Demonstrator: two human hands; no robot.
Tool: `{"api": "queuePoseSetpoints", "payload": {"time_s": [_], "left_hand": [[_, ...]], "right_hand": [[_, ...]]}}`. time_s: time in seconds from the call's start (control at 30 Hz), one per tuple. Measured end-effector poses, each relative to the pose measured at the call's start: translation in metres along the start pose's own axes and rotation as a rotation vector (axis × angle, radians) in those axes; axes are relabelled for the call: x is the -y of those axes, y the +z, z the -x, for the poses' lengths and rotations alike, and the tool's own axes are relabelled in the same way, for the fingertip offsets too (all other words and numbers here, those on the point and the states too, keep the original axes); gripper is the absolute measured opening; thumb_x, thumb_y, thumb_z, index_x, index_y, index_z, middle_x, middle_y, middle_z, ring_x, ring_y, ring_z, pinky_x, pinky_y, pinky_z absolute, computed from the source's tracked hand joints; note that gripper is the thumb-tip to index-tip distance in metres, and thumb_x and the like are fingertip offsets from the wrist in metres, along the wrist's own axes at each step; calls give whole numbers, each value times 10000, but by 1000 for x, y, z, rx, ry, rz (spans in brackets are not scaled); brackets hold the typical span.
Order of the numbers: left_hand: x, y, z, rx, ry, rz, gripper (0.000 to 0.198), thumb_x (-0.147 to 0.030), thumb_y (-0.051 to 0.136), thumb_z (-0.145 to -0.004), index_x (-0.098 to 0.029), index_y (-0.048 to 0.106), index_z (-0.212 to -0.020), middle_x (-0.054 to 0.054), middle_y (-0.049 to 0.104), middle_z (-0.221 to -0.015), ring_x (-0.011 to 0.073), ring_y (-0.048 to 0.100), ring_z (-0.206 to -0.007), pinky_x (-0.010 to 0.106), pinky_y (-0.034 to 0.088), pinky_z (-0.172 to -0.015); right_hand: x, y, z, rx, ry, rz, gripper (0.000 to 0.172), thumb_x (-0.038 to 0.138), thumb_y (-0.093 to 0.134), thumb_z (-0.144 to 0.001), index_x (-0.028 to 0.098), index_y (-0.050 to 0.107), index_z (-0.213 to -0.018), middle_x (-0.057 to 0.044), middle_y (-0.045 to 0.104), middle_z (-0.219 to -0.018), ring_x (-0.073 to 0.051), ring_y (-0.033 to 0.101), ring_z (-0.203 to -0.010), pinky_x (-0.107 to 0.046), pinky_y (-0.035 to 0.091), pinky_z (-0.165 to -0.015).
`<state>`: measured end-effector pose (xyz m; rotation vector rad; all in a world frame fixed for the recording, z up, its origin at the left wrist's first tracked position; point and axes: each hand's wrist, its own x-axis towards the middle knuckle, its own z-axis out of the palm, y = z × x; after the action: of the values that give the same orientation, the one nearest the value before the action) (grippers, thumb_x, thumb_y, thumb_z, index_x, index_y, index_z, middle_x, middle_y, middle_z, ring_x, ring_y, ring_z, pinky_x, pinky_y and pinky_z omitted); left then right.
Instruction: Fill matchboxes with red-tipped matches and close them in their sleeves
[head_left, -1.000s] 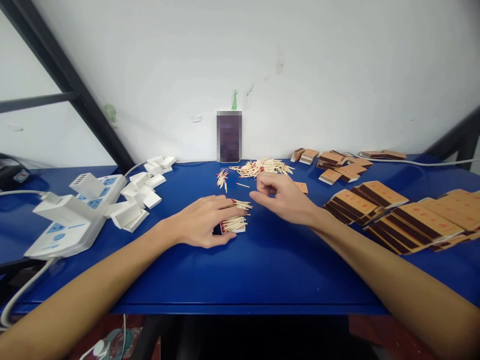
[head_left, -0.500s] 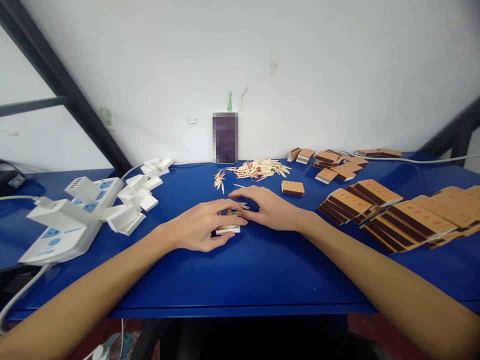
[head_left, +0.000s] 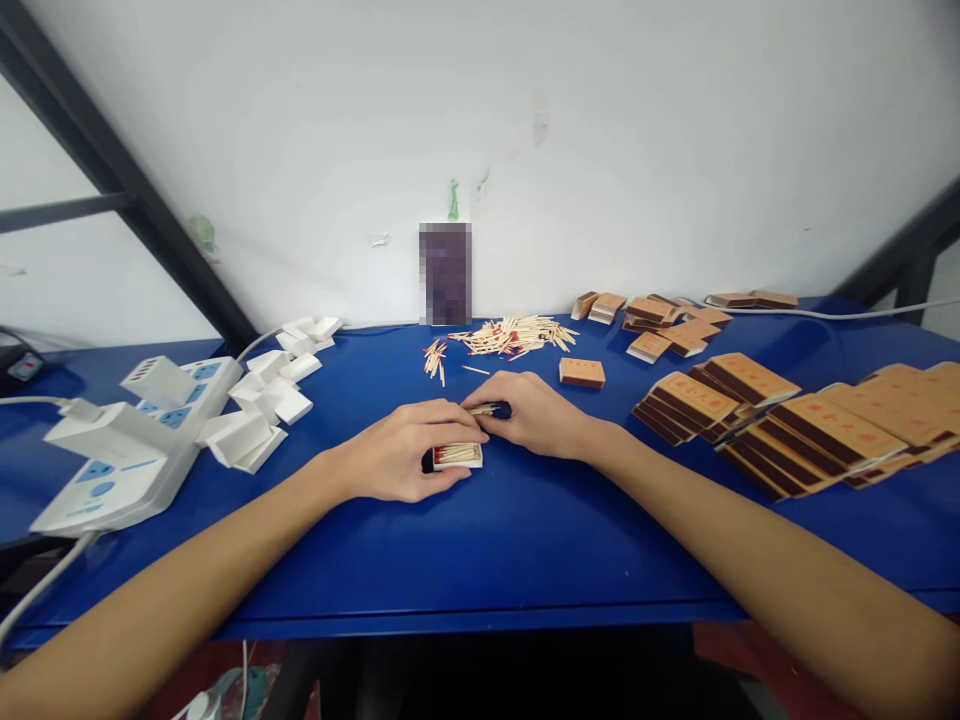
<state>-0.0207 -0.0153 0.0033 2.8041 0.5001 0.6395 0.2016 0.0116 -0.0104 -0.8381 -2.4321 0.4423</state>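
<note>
On the blue table, a white matchbox tray [head_left: 469, 462] holds red-headed matches [head_left: 454, 453]. My left hand [head_left: 409, 445] grips this tray, its thumb along the near side and its fingers over the far side. Just beyond, my right hand [head_left: 534, 415] curls thumb and fingers around a small bunch of matches [head_left: 485, 409]. The fingertips of both hands are close together, partly hiding that bunch. Farther back lie a large pile of loose matches [head_left: 517, 336], a smaller cluster [head_left: 434, 362] and a single match [head_left: 475, 370].
Several white empty trays [head_left: 259, 395] lie left, beside a white power strip [head_left: 142, 450] with plugs. Orange matchbox sleeves [head_left: 832, 430] are stacked at right, others [head_left: 667, 325] behind them. One matchbox [head_left: 582, 373] lies alone. A pixelated dark panel [head_left: 446, 275] stands against the wall.
My right hand has drawn back slightly from over the tray, so the matches inside now show. A bunch of matches is visible in its fingers. My left hand stays at the tray.
</note>
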Motion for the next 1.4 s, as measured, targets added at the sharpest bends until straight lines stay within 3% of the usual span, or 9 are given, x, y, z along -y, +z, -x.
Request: {"api": "queuePoseSetpoints", "payload": {"time_s": [0.4,0.6,0.83,1.03,1.27,1.4], "left_hand": [[3,2,0,-22,6,28,291,-230,615,-884,-166,642,-1167,78,729,-1089,200,663,-1007,339,541,-899],[4,3,-1,-37,27,20,231,-222,617,-885,-169,661,-1105,78,724,-1055,194,660,-988,326,533,-904],[5,3,-1,-55,47,7,279,-234,627,-881,-165,644,-1151,105,680,-1186,207,646,-1087,329,526,-958],[5,3,0,-35,24,18,243,-235,631,-884,-169,656,-1116,75,726,-1049,202,662,-983,339,541,-892],[5,4,0,-74,35,43,304,-245,635,-883,-176,631,-1179,108,668,-1190,210,639,-1087,342,528,-952],[5,4,1,-52,-22,31,279,-269,652,-874,-169,651,-1134,85,697,-1047,192,660,-953,319,545,-861]], "right_hand": [[-1,2,0,-66,49,-17,199,123,606,-850,209,751,-957,-19,764,-974,-165,689,-889,-278,509,-792],[-4,5,1,-100,54,-34,194,101,616,-828,198,749,-930,-16,767,-939,-154,691,-846,-261,513,-770],[-3,4,1,-99,29,-19,156,114,634,-821,203,735,-900,-8,756,-900,-151,678,-818,-256,497,-738],[-1,4,2,-121,11,9,166,107,634,-807,189,716,-926,-17,746,-908,-155,663,-829,-271,485,-755],[-5,5,3,-81,-17,37,189,243,639,-864,199,693,-1040,-42,733,-1021,-195,633,-963,-336,470,-857],[-4,4,3,-69,9,28,162,210,638,-863,207,717,-1004,-22,749,-989,-179,648,-925,-308,474,-839]]}}
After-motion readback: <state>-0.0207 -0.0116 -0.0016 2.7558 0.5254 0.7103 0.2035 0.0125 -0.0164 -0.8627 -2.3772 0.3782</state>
